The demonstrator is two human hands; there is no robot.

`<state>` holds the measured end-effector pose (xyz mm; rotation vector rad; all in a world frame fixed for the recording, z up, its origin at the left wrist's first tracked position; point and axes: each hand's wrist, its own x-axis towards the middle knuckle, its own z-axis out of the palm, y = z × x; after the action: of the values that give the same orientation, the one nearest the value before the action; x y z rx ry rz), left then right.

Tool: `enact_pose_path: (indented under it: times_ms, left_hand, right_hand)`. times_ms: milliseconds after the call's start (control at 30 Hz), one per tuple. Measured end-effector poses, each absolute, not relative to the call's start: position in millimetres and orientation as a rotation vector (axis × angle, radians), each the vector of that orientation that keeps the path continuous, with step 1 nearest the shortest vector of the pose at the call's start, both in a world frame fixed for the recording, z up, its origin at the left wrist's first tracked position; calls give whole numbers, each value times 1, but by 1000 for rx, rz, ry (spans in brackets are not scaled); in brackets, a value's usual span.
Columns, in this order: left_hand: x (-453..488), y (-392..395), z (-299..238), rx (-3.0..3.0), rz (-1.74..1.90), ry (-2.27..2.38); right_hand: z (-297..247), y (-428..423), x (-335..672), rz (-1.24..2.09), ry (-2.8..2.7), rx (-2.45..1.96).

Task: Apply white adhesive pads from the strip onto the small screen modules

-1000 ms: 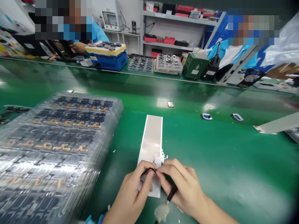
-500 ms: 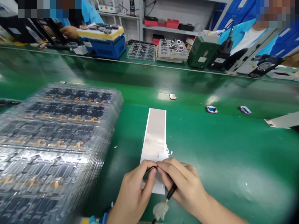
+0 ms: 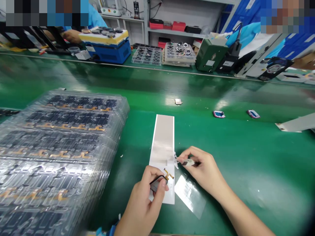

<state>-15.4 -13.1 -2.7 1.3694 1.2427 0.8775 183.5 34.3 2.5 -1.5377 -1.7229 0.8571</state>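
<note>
My left hand (image 3: 147, 196) pinches a small dark display screen (image 3: 157, 183) between thumb and fingers, tilted above the lower part of a long pale strip (image 3: 162, 141). From the screen an orange flex cable (image 3: 168, 174) sticks out towards the right. My right hand (image 3: 199, 167) grips a slim dark tool with a whitish wrapping (image 3: 189, 162); its exact kind is not clear. Its fingertips are beside small white pieces (image 3: 176, 160) along the strip's right edge. Below that hand, a clear film sheet (image 3: 190, 196) lies on the green table.
At left stands a tall stack of clear trays (image 3: 103, 141) holding screens with orange cables. Two small frames (image 3: 219, 114) and a silver part (image 3: 178, 101) lie farther back. Beyond the table edge are a blue machine (image 3: 112, 50), a green box (image 3: 211, 54) and two people.
My right hand has parted from the left, moving right and up to the white pieces, its tool turned nearly level. The screen's orange cable and the clear film now show.
</note>
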Motion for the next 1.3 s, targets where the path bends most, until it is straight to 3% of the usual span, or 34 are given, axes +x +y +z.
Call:
enact_pose_path:
  times_ms: [200, 433, 633, 1133, 1300]
  left_hand:
    - [-17, -15, -2, 1200, 880, 1110]
    - [-19, -16, -1, 1091, 891, 1099]
    - [-20, -16, -2, 1182, 835, 1043]
    - [-20, -15, -3, 1247, 784, 1122]
    - [-22, -17, 1, 1206, 752, 1119]
  right_hand:
    - [5, 30, 170, 1273, -1494, -1468]
    - [9, 27, 163, 1409, -1353, -1419]
    - [2, 23, 152, 1811, -1215, -1135]
    - [-2, 16, 146, 1851, -1083, -1077]
    - [-1, 11, 142, 1585, -1277, -1224]
